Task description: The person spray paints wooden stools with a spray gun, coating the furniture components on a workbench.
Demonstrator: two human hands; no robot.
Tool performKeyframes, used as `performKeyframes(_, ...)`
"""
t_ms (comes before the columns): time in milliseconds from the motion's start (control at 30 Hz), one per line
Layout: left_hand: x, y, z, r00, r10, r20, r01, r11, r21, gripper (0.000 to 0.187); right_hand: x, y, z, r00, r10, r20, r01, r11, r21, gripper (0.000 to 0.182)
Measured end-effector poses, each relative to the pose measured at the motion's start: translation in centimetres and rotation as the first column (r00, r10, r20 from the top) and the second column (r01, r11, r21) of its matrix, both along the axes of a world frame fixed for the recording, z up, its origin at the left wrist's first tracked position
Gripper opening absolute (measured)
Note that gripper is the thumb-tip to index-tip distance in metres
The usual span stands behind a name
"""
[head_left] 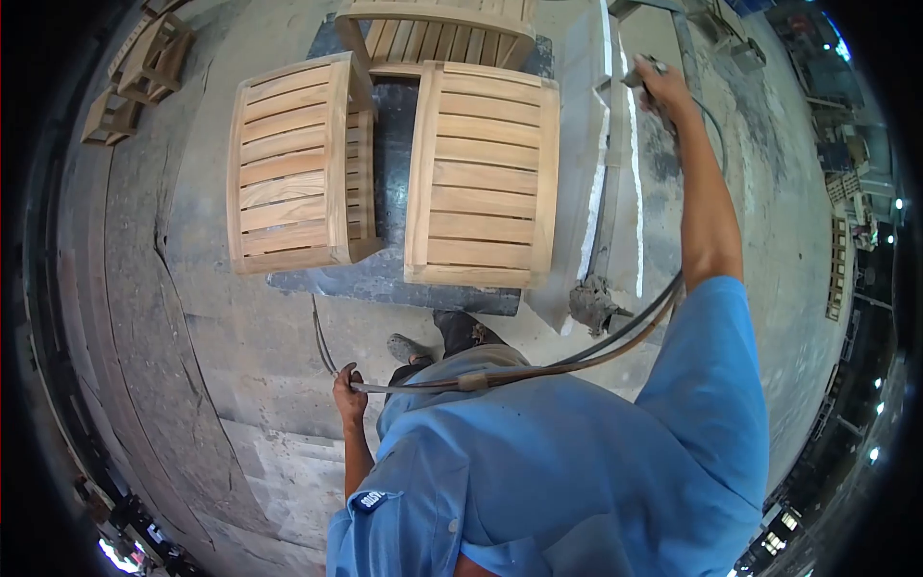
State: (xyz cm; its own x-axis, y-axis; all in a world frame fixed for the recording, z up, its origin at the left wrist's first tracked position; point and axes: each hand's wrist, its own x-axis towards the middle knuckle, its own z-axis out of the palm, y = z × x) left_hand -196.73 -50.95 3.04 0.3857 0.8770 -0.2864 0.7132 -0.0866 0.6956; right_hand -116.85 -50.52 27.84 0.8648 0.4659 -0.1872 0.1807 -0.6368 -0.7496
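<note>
Looking down over a wide concrete floor (240, 356), cracked and dusty. Lying on it, a dark mat (394, 192) carrying three slatted wooden chairs: one on the left (288, 168) tipped on its side, one in the middle (481, 178) lying flat just beside it, a third (437, 34) above them at the far edge, only partly in view. More wooden frames (144, 67) stacked at the upper left, well apart from the mat. Running down the right of the mat, a pale long beam (601, 163) with a white edge.

Wearing a blue shirt (577, 462), filling the lower frame. Stretching the right arm up and out, the right hand (659, 87) closing around a small tool (639, 72) above the beam; the tool's type too small to tell. Trailing from that tool, dark hoses (615, 337) curving down past the sleeve and across the body. Gripping those hoses low at the left, the left hand (348, 387) curled shut around them near the hip. Showing between hoses and mat, one foot in a sandal (409, 348).
</note>
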Motion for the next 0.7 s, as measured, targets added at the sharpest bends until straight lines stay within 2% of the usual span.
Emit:
performKeyframes(33,-0.4,0.2,-0.8,0.999,-0.038,-0.039,0.039,0.999,0.032,0.030,-1.7,-2.3,1.3,1.000,-0.022,0.018,0.024,0.997,-0.072,0.046)
performKeyframes(67,-0.8,0.4,-1.2,0.994,-0.075,-0.081,0.080,0.995,0.061,0.030,-2.6,-4.6,1.0,0.999,-0.050,-0.009,0.050,0.998,-0.042,0.048)
performKeyframes(100,-0.2,0.9,0.2,0.983,-0.077,-0.164,0.075,0.997,-0.020,0.033,-3.8,-6.8,0.4,0.996,-0.077,-0.036,0.077,0.997,-0.013,0.050)
performKeyframes(167,-0.7,2.3,0.9,0.987,-0.113,-0.114,0.110,0.993,-0.031,0.035,-7.7,-10.2,-0.3,0.994,-0.058,-0.087,0.051,0.996,-0.073,0.047)
performKeyframes(200,-0.9,2.9,1.3,0.988,-0.129,-0.089,0.127,0.991,-0.036,0.036,-10.0,-11.6,-1.3,0.984,-0.142,-0.108,0.130,0.986,-0.108,0.048)
performKeyframes(233,-0.7,3.7,2.5,0.971,-0.236,0.025,0.234,0.970,0.068,0.039,-13.1,-12.3,-1.2,0.977,-0.160,-0.141,0.150,0.985,-0.083,0.047)
performKeyframes(300,2.8,6.3,10.2,0.922,-0.382,-0.064,0.383,0.924,0.010,0.041,-17.5,-13.3,-1.6,0.973,-0.116,-0.198,0.115,0.993,-0.017,0.045)
performKeyframes(367,5.5,9.0,18.0,0.905,-0.424,0.040,0.424,0.888,-0.176,0.047,-20.8,-13.3,-1.6,0.981,-0.044,-0.188,0.053,0.998,0.044,0.043)
performKeyframes(400,7.1,10.2,23.2,0.918,-0.382,0.109,0.394,0.911,-0.122,0.040,-22.4,-13.1,-1.7,0.989,-0.026,-0.148,0.037,0.997,0.069,0.042)
performKeyframes(433,7.3,10.6,27.3,0.911,-0.304,0.277,0.305,0.952,0.043,0.039,-24.1,-12.9,-1.7,0.994,-0.011,-0.106,0.021,0.996,0.091,0.042)
performKeyframes(467,6.7,11.1,31.4,0.805,-0.336,0.488,0.211,0.932,0.294,0.043,-25.5,-12.7,-1.9,0.997,-0.020,-0.073,0.029,0.992,0.121,0.041)
performKeyframes(500,5.5,11.7,35.8,0.718,-0.330,0.613,0.048,0.902,0.429,0.056,-26.7,-12.3,-2.1,0.999,-0.027,-0.040,0.033,0.988,0.149,0.040)
performKeyframes(533,4.4,12.0,39.3,0.586,-0.427,0.689,-0.069,0.821,0.567,0.056,-27.9,-11.7,-2.1,1.000,-0.031,-0.003,0.031,0.983,0.180,0.040)
performKeyframes(567,3.3,11.9,42.1,0.437,-0.579,0.688,-0.118,0.721,0.682,0.056,-29.5,-11.1,-1.9,0.997,-0.054,0.052,0.045,0.985,0.169,0.044)
performKeyframes(633,1.9,11.2,46.3,0.211,-0.802,0.560,-0.161,0.536,0.829,0.055,-32.7,-9.7,-1.2,1.000,-0.002,0.003,0.001,0.983,0.181,0.050)
performKeyframes(700,0.5,9.8,48.1,0.100,-0.885,0.455,-0.172,0.435,0.884,0.054,-36.7,-7.4,0.6,0.997,0.071,-0.032,-0.059,0.960,0.275,0.055)
